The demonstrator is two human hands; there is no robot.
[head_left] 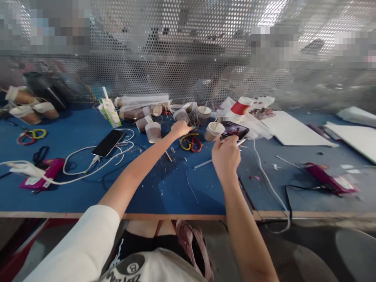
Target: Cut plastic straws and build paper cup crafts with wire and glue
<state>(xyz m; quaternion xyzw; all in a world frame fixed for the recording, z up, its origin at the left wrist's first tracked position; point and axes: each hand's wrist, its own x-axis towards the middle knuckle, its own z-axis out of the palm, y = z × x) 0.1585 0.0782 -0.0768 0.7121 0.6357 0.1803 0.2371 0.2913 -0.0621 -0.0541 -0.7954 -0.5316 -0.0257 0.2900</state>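
Note:
My left hand reaches far over the blue table, fingers pinched near a tangle of thin wire and above yellow and red wire loops. What it pinches is too small to tell. My right hand is raised in front of a small paper cup and is closed on a thin white stick. A phone with a lit screen lies just behind that hand.
Several paper cups and rolled tubes lie at the back. A black phone with white cables, a drink carton, pink boxes, white sheets and a perforated metal screen surround the area.

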